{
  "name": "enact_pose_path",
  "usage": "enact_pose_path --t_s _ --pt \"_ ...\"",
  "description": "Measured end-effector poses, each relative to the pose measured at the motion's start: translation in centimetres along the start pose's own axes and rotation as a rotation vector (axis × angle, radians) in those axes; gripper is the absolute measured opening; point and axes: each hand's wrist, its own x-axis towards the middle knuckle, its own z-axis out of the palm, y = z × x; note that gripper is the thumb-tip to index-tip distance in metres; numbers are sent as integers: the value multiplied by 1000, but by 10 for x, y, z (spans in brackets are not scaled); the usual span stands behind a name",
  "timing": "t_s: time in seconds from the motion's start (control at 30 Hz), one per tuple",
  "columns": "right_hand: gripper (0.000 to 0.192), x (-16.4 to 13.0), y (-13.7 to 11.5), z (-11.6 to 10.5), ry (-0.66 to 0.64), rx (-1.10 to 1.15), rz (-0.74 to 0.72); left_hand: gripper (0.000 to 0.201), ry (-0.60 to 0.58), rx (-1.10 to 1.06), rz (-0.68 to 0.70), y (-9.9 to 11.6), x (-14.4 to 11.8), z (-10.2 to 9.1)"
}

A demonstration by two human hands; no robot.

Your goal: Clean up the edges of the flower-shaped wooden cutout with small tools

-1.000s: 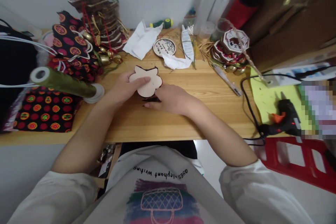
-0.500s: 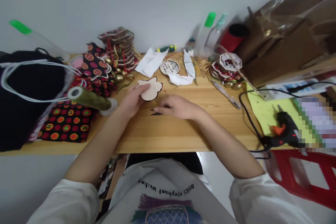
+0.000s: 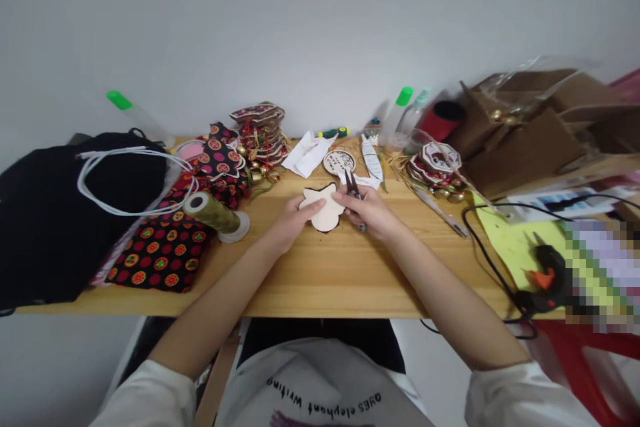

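Observation:
Between my two hands is a cream, flower-shaped flat piece (image 3: pixel 325 212) with a dark rim showing around its edge. My left hand (image 3: pixel 295 217) pinches its left side, thumb on top. My right hand (image 3: pixel 373 211) is closed around small dark scissors (image 3: pixel 353 187), whose parted blades point up and away from me. The thumb of that same hand also presses on the right edge of the piece. Most of the scissors' handle is hidden in the fingers.
To the left stand a spool of olive ribbon (image 3: pixel 215 213), patterned dark fabric (image 3: pixel 160 253) and a black bag (image 3: pixel 75 213) with a white cable. Behind lie white paper (image 3: pixel 307 153) and a round tag (image 3: pixel 339 161). At right are a pen (image 3: pixel 440 211), a glue gun (image 3: pixel 547 273) and a cardboard box (image 3: pixel 530 140).
My right hand has come to the piece and now touches its edge. The scissor blades have swung from pointing left to pointing up. The camera view has shifted.

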Motion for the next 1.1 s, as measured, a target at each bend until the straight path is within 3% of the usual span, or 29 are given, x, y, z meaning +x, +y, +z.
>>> enact_pose_path --t_s 0.17,0.37,0.43,0.57,0.67,0.83,1.0,1.1 --pt "37 0 -2 3 28 -74 -86 34 -103 27 -19 4 -1 -3" --pt "31 -3 -2 3 -31 -93 -95 23 -489 39 -162 10 -10 -4" --pt "33 -4 -1 4 -38 -56 -66 25 -541 32 -158 8 -10 -3" --pt "36 -4 0 3 5 -65 -71 25 -421 -14 -102 4 -6 -2" --pt "35 -3 -1 1 -36 -174 -156 24 -322 -46 -55 5 -4 -2" --pt "34 0 -1 0 -38 -317 -272 27 -270 -79 -77 7 -3 -2" --pt "28 4 2 -3 44 -358 -282 29 -121 -81 -40 7 2 -4" --pt "28 4 2 -3 49 -349 -298 30 -134 -56 -30 7 3 -6"
